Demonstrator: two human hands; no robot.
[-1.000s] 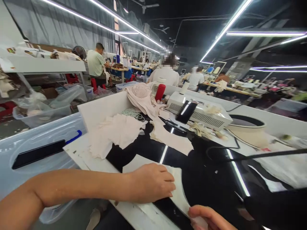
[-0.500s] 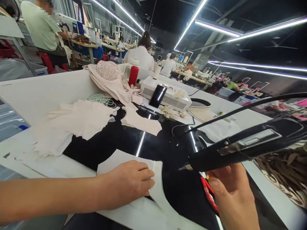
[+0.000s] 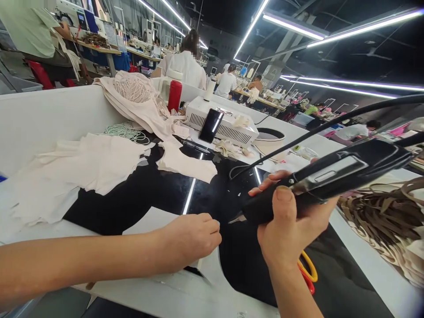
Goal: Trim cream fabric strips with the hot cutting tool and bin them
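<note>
At lower centre, left hand (image 3: 195, 238), fingers bunched, lies over white sheet (image 3: 149, 221); its grip I cannot tell. Right hand (image 3: 294, 229) grips black tool (image 3: 334, 170), seemingly positioning it; moving the tip calls for care near fingers.

The black hand tool (image 3: 334, 176) sits in the right hand (image 3: 288, 221), a long, thick body with a shiny metal plate set along its side and a slim, pointed metal tip. It's tilted, the tip aimed down and to the left over the black surface (image 3: 159, 190), the back end raised to the right. The tip is near the left hand (image 3: 195, 236), apart from it. Beneath that hand lies the pale sheet (image 3: 145, 222), thin and spread out, with curved edges; the hand and forearm hide its middle.
</note>
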